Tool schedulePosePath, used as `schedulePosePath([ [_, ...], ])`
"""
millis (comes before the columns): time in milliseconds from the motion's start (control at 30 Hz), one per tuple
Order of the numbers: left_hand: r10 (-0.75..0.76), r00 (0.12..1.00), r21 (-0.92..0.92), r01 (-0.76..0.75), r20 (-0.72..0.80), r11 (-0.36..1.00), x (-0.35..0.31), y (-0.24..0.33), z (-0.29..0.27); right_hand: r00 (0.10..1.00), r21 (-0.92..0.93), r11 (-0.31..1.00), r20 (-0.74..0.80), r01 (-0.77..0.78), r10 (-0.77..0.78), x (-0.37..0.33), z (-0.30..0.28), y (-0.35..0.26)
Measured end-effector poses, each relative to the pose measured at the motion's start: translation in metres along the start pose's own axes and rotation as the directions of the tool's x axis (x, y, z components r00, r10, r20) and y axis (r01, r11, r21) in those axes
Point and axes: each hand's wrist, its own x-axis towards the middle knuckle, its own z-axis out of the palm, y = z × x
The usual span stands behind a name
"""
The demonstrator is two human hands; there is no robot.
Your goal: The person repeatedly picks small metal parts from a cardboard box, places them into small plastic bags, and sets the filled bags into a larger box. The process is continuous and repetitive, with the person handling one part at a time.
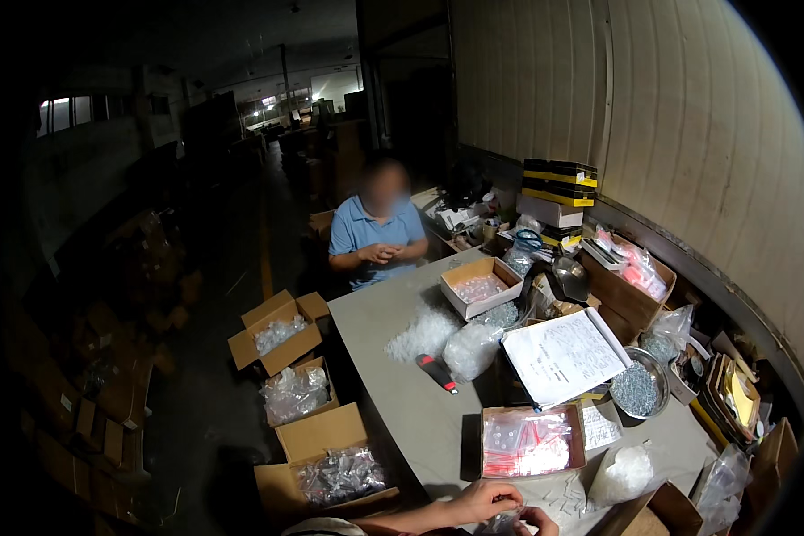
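At the lower edge, my left hand (484, 502) is closed, its fingers pinching a small clear plastic bag (502, 521). My right hand (538, 520) is curled against the bag's other side, partly cut off by the frame. What the bag holds is too small to make out. Just beyond my hands stands an open cardboard box (484, 447) of clear zip bags with red strips. Several loose screws (565, 493) lie to the right of my hands, beside a plastic bag of small white pieces (623, 475).
A clipboard with papers (566, 357), a metal bowl of screws (640, 389) and a red-black box cutter (436, 373) lie farther up the table. White pieces (422, 334) form a pile. Open cartons (322, 429) stand at the left. A person in blue (377, 234) sits opposite, hands together.
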Motion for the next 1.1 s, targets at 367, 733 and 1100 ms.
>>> schedulePosePath([
  [367,0.12,0.987,0.37,-0.152,0.108,0.917,-0.013,-0.026,0.009,0.926,-0.605,0.702,0.212,0.376,-0.314,0.015,-0.031,-0.095],
  [733,0.294,0.938,0.49,-0.346,0.181,0.8,-0.017,-0.063,0.029,0.934,-0.657,0.667,0.288,0.352,-0.21,0.016,-0.023,-0.06],
  [1100,0.032,0.864,0.381,-0.254,0.503,0.889,-0.01,-0.06,0.04,0.93,-0.642,0.675,0.298,0.363,-0.216,0.006,-0.008,-0.042],
])
